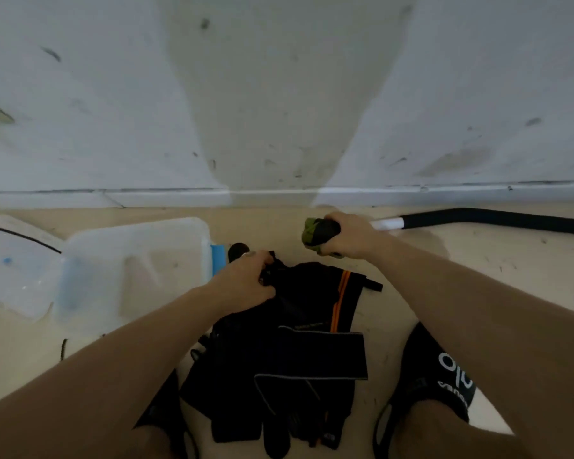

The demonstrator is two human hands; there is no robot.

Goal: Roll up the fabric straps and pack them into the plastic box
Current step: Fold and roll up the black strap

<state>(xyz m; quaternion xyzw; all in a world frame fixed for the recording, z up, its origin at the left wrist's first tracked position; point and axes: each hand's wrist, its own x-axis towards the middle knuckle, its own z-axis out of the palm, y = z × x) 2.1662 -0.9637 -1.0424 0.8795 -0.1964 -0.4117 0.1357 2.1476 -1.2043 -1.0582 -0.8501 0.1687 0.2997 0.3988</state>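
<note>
Nearest the camera, two bare forearms run up from the bottom edge, with black shoes either side; the right shoe has white lettering. Between them on the beige floor lies a heap of black straps: a wide band with a pale edge on top, one strap with an orange stripe further up, loose ends spilling toward the bottom. Left hand rests on the heap's far left edge, fingers curled into the black fabric, a ring on one finger; it's pinching cloth, can't tell exactly which strap. Right hand is raised just past the heap, closed around a rolled strap, dark with a green end sticking out left of the fist. Left of the heap sits the clear plastic box, open, nothing visible inside, blue latch on its near-right side just beside the left hand. Clear lid lies left of the box, touching it. Further right, a black hose with a white collar runs along the floor behind the right hand. Beyond that, skirting board and a scuffed white wall.
</note>
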